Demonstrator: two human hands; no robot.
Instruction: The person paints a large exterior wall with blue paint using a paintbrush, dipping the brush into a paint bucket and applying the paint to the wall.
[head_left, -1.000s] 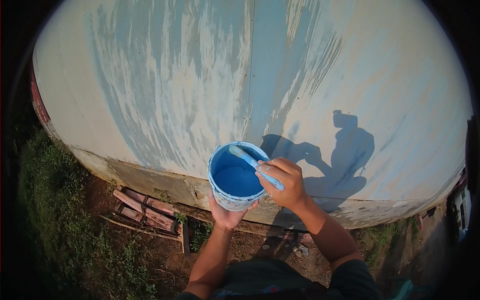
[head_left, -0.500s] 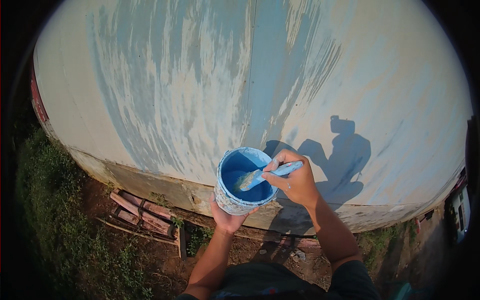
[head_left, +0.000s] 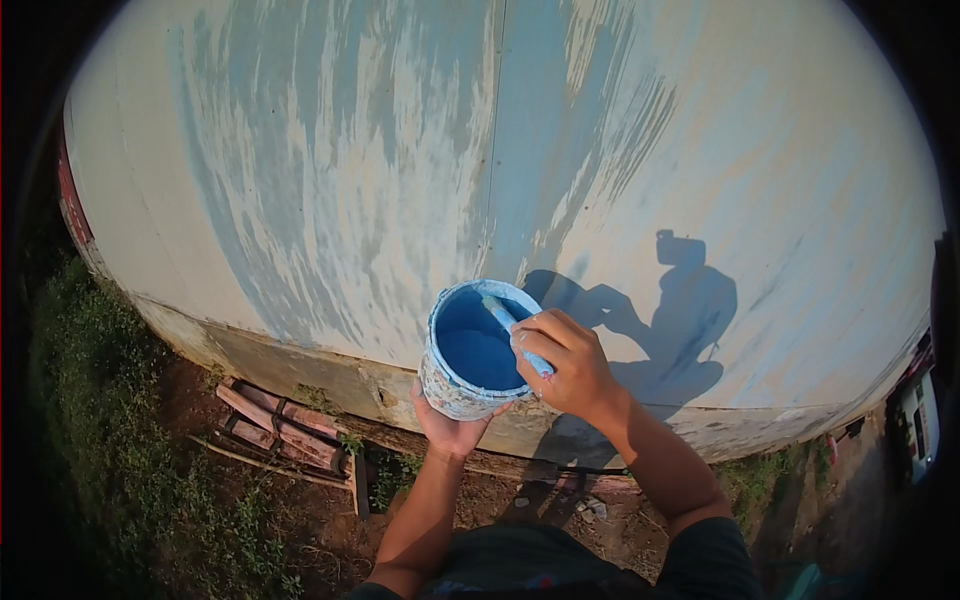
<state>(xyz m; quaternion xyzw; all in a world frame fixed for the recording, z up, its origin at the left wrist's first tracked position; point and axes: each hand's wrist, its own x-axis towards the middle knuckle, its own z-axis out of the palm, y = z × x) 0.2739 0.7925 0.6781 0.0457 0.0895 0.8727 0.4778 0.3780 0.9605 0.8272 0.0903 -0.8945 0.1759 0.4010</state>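
My left hand (head_left: 452, 430) is wrapped round the underside and near side of a paint-crusted bucket (head_left: 447, 395), holding it in front of the wall. Blue paint (head_left: 478, 350) lies inside it. In my right hand (head_left: 572, 362) a paintbrush (head_left: 510, 322) with a blue-smeared handle is gripped at the bucket's right rim. Its head points up and left, over the inside of the bucket near the far rim. The wall (head_left: 400, 190) behind is off-white, with rough blue strokes and a solid blue band along a vertical seam.
Below the wall's bare lower strip, reddish boards (head_left: 285, 425) lie on the soil at the left. Green weeds (head_left: 110, 440) grow farther left. Small stones (head_left: 595, 508) lie near my body. A white vehicle (head_left: 918, 425) stands at the far right. My shadow (head_left: 690, 315) falls on the wall.
The brush has swung from pointing down-left into the paint to pointing up-left near the far rim. My right hand has moved left and turned; the bucket has shifted slightly left and up.
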